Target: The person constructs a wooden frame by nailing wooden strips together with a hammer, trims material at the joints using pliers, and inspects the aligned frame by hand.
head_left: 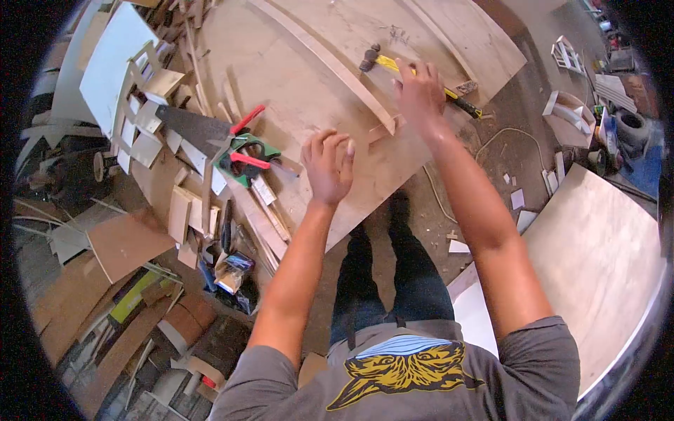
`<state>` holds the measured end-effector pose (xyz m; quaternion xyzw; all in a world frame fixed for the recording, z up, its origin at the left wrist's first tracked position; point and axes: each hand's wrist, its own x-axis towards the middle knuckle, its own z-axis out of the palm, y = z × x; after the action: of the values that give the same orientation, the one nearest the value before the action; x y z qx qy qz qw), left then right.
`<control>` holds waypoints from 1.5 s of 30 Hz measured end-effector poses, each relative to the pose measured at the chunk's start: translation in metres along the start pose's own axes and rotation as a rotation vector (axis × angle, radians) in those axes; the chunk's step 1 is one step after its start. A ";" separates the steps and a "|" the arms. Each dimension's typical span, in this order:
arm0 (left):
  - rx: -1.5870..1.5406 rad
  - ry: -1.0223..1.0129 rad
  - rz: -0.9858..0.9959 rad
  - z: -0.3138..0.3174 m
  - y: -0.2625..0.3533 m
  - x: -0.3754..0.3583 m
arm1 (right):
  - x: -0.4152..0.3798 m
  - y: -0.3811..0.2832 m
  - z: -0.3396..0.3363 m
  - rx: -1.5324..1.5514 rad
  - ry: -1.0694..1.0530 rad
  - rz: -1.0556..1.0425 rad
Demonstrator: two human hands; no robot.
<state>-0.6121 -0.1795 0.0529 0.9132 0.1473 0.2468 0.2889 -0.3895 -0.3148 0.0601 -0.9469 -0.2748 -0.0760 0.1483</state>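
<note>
My right hand (421,100) is over the yellow and black handle of a hammer (387,63) lying on the plywood sheet. Its fingers are apart and reach across the handle; contact with it is hard to make out. My left hand (328,167) is held over the near part of the sheet, fingers loosely bent and apart, holding nothing. Left of it lies a handsaw (193,131) with a green and black handle, and a red-handled tool (248,161) rests across that handle. A long wooden strip (330,59) lies on the sheet, its near end between my hands.
The plywood sheet (295,91) spans the work area ahead. Wood offcuts (184,210) are heaped along its left side. A second wooden strip (446,42) lies at the right. On the floor are a cord (516,129), scraps and a large pale board (597,259).
</note>
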 end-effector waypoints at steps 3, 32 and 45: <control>0.002 0.031 -0.100 -0.024 0.001 -0.033 | -0.027 -0.033 -0.019 0.025 0.080 -0.055; -0.342 0.177 -0.675 -0.156 -0.067 -0.145 | -0.029 -0.319 0.052 0.135 -0.382 -0.365; -0.210 0.046 -0.208 -0.112 -0.033 -0.075 | -0.161 -0.102 -0.054 1.245 -0.589 0.652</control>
<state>-0.7384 -0.1332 0.0851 0.8518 0.2213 0.2505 0.4035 -0.5825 -0.3304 0.0988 -0.7028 -0.0016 0.3965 0.5906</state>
